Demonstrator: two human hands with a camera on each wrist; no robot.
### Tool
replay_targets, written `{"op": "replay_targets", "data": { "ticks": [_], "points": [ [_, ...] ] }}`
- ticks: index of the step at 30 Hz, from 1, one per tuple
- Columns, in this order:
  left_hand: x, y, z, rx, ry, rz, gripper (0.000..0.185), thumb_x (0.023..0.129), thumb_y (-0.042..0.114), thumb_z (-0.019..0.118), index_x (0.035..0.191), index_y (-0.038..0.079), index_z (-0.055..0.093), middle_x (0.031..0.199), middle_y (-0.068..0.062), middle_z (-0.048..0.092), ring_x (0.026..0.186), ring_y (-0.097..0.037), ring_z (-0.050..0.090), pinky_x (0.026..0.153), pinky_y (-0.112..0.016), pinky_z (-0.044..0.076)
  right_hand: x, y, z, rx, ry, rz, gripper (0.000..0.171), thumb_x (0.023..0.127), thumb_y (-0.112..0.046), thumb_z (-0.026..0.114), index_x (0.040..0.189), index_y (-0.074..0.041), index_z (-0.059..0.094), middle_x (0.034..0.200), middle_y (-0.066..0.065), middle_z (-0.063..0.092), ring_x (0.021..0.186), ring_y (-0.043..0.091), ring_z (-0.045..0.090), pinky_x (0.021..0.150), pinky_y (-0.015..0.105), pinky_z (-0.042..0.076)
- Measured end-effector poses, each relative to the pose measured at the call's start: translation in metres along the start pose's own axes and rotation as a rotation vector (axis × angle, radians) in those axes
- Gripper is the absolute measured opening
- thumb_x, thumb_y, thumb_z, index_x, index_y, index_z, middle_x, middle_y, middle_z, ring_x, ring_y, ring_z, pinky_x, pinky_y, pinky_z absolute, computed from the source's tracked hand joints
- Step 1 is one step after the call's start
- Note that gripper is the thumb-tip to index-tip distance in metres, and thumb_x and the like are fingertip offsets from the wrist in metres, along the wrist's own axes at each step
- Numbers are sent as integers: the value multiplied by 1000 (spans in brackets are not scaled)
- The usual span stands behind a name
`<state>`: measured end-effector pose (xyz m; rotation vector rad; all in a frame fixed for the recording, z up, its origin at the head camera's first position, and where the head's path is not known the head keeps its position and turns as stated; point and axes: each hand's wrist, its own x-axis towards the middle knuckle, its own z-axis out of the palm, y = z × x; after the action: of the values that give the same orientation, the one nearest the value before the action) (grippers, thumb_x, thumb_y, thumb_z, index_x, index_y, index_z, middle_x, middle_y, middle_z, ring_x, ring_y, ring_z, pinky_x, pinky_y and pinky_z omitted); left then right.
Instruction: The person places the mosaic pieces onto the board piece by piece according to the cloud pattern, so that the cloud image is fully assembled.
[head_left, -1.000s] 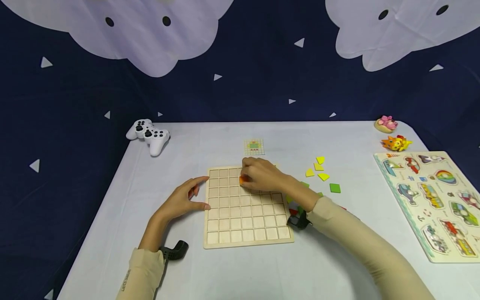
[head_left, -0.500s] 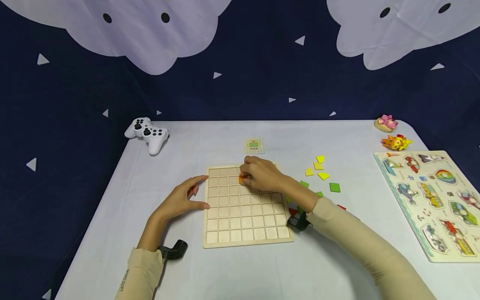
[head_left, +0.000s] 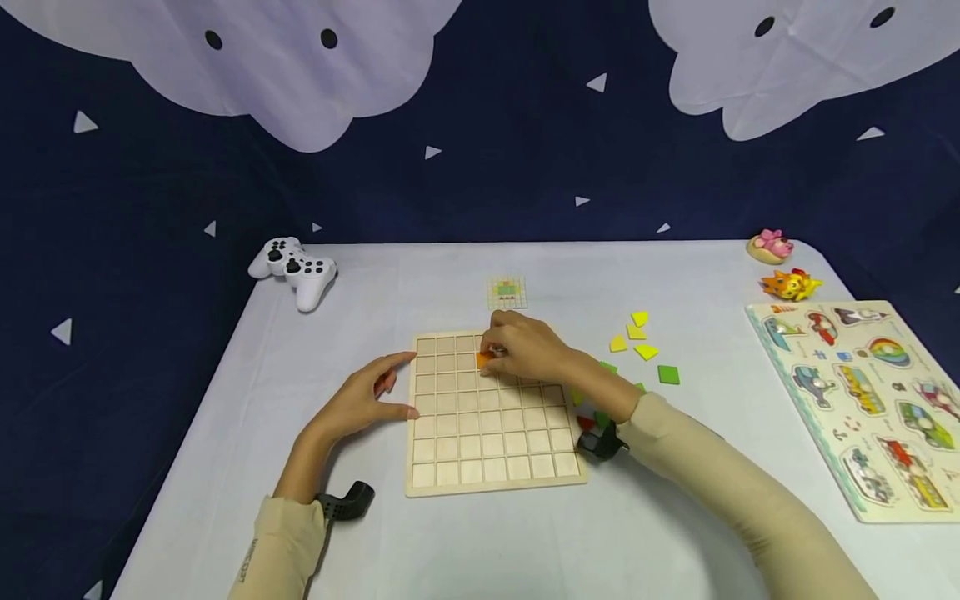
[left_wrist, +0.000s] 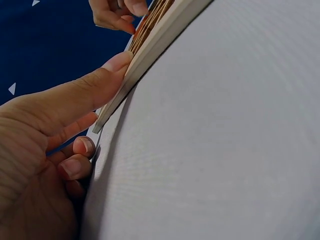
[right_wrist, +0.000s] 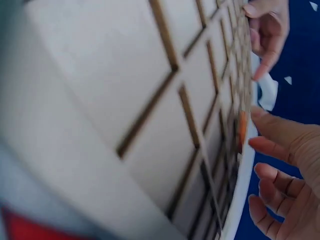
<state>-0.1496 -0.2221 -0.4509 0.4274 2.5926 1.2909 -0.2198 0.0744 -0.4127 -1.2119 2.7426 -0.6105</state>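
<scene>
While the left hand [head_left: 367,398] braces the wooden grid board's [head_left: 491,450] left edge with thumb and forefinger spread, the right hand [head_left: 525,350] pinches an orange tile [head_left: 483,359] near the board's far edge; seating it calls for squaring it to its cell.

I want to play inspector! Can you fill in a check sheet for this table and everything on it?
Surface: white table, flat.
Job's things: wooden grid board; orange piece in a square near the board's far edge.
Clutter: white game controller, pattern card, yellow pieces, green pieces, vehicle peg puzzle, two small toy figures.
Hands: left hand steadies the board's left edge; right hand pinches the orange piece.
Cables: nothing seen.
Surroundings: dark blue backdrop with white clouds.
</scene>
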Motion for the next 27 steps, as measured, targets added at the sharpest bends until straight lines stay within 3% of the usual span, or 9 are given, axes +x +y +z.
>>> {"op": "replay_targets", "data": {
  "ticks": [5,10,20,27],
  "points": [
    [0,-1,0,-1,-4,-2,86,73,27,89,146,7,48,87,-3,43,74,-14,39,70,-28,33,-18,9,-17,51,30,44,31,86,-27,78,110,-9,75,98,6,59,84,20,57,69,30,48],
    [0,-3,0,1,2,-1,85,73,27,89,145,8,48,87,-4,43,74,-14,38,70,-28,33,-47,32,-31,54,49,110,30,85,-24,80,110,-9,76,99,6,61,82,21,55,70,33,46],
    [0,-3,-1,9,4,0,85,73,27,89,145,8,49,85,-4,44,73,-13,38,69,-29,32,-99,77,-53,-29,60,265,33,83,-21,80,113,-6,75,100,6,61,81,20,55,70,34,45],
    [-1,-3,2,8,8,-7,84,73,26,89,144,8,50,86,-3,43,73,-13,38,69,-28,33,-119,94,-62,-91,53,279,29,82,-17,80,108,-4,76,96,6,61,80,16,54,70,35,46]
  ]
}}
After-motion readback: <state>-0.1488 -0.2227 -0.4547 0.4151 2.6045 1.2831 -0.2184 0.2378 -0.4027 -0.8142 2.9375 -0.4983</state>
